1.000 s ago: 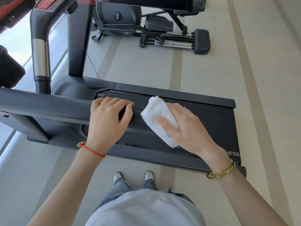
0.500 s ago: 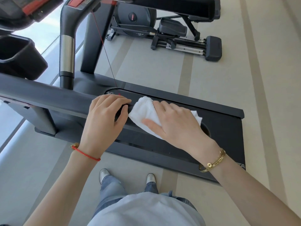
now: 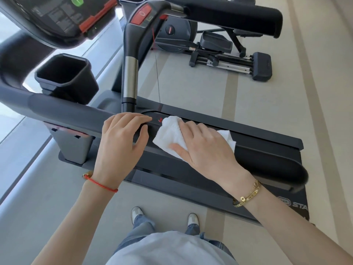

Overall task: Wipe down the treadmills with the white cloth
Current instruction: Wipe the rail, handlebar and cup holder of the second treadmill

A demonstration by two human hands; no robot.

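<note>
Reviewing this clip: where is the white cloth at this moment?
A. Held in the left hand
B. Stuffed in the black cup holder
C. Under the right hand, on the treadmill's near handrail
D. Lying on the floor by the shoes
C: the right hand presses the white cloth against the dark handrail, beside the left hand, which grips the rail bare.

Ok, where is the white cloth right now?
In the head view the white cloth lies on the treadmill's near handrail, under the right hand, just right of the left hand.
</note>
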